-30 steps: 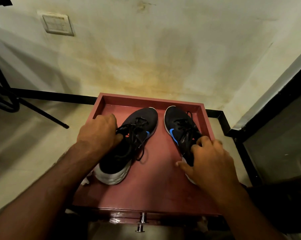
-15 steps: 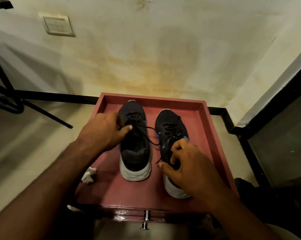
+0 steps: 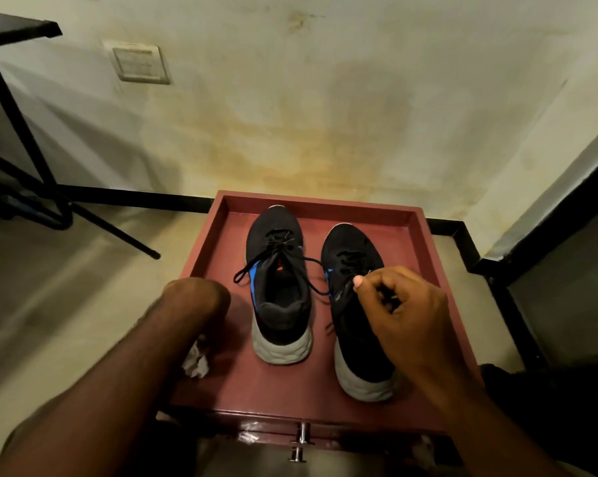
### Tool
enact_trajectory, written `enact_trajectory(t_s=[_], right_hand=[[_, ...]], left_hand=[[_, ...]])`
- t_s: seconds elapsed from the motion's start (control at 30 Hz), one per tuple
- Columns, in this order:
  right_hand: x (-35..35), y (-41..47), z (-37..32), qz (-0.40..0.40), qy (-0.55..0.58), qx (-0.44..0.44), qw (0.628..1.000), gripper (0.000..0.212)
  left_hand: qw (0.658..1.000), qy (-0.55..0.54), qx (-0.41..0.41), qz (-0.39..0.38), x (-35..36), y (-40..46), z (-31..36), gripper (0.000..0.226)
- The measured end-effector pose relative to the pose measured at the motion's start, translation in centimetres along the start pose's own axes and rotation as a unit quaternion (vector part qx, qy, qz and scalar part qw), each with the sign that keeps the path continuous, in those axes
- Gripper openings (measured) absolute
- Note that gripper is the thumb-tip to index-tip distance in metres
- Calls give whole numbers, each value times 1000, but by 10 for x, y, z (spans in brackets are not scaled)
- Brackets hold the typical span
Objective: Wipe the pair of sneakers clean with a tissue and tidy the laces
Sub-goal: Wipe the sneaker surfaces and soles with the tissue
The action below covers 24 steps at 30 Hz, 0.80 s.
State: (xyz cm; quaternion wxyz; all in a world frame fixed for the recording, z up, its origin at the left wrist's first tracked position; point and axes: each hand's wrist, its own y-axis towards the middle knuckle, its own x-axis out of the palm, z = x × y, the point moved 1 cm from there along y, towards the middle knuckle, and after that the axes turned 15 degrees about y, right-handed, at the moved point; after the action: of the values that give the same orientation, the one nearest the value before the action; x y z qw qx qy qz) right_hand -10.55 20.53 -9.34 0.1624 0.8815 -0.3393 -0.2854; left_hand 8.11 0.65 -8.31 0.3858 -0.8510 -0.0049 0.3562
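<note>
Two black sneakers sit side by side on a red tray-topped tabletop, toes toward the wall, heels toward the person; long axes run roughly parallel, away from the camera. Landmark: left sneaker. Right sneaker lies just to its right, set a bit nearer the camera. Right hand is over the right sneaker's tongue area, fingers curled in a pinch that looks closed on that shoe's lace, though the lace inside the grip is mostly hidden. Left sneaker's laces are loose, one end trailing left onto the tray, another running right toward the right sneaker. Left hand: only the wrist and back show, left of the left sneaker; fingers hidden, can't tell if open or holding anything. Crumpled tissue lies left of and nearer than the left sneaker's heel, partly under the left forearm. Judgement: lace tidying under way; the right hand is nearer the right shoe's laces, the left hand nearer the loose left-shoe lace.
</note>
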Motion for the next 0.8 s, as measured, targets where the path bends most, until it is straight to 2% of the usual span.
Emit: enact_trajectory(t_s=[0.03,0.07,0.1,0.13,0.17,0.2,0.23,0.27,0.33,0.4,0.47,0.53,0.6,0.67,0.7,0.8], right_hand=[[-1,1,0,11,10,-5,1000,20],[-2,3,0,17,21,-7,1000,14],[-4,4,-1,16,33,-9,999,7],[-5,5,-4,11,41,-7,999,9],[-5,6,-7,0,52,1,999,21],[-4,6,-10,-17,66,13,998,34],[-3,6,-13,-31,84,23,996,44],[-1,7,-15,-39,104,26,993,47],[3,9,-13,-25,124,7,992,36],[4,12,-8,23,136,16,990,22],[-1,18,-3,84,203,82,972,22],[-11,24,2,160,255,127,945,25],[-20,29,13,220,293,165,916,29],[-25,29,24,234,289,185,910,27],[-25,29,28,227,279,193,913,25],[-23,25,35,209,239,219,923,20]], left_hand=[[999,-16,-15,46,0,0,0,31],[990,-41,-39,127,-3,-1,-4,26],[961,-109,-66,245,-7,-2,-10,21],[898,-222,-70,373,-13,-7,-13,13],[799,-359,-34,481,-18,-16,-14,8],[701,-479,36,528,-23,-26,-9,9],[626,-561,123,527,-29,-38,-2,11],[589,-601,202,502,-33,-46,10,11],[594,-581,302,467,-33,-55,39,12],[617,-535,315,484,-29,-57,65,19],[630,-528,309,479,-26,-56,80,29],[673,-486,323,453,-23,-57,92,39],[749,-293,367,468,-20,-53,100,45],[796,-48,394,457,-14,-48,105,54],[813,18,385,436,-13,-50,105,56],[850,55,346,393,-18,-62,97,74]])
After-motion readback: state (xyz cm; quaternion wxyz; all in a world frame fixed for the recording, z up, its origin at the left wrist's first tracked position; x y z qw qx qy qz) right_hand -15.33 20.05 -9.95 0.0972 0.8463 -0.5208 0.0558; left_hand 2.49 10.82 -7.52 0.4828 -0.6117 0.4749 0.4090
